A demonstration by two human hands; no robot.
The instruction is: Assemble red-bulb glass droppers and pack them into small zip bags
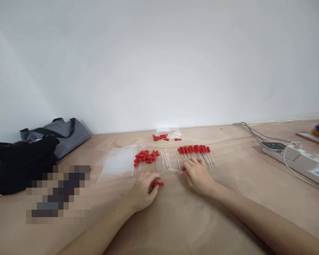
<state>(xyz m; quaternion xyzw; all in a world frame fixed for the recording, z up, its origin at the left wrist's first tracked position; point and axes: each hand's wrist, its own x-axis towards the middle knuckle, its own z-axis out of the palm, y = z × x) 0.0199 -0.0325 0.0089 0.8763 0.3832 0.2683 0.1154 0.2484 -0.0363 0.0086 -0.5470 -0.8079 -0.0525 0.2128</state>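
Observation:
My left hand [146,190] is closed, with a red rubber dropper bulb [158,184] pinched between thumb and fingers. To its right, my right hand [197,176] has its fingertips curled on a clear dropper tube [177,170] at the right end of a row of bare tubes [167,162]. Beyond that hand lies a row of droppers [194,149] with red bulbs fitted on their far ends; the hand hides some of their lower ends. A heap of loose red bulbs [146,157] lies left of the bare tubes, partly on plastic bags.
Clear plastic bags [117,163] lie flat at left. Near the wall are more red bulbs [159,137] and a bag of tubes [172,133]. A striped bag [73,136] and black bag [23,166] stand far left. A power strip [303,164] with cables sits right.

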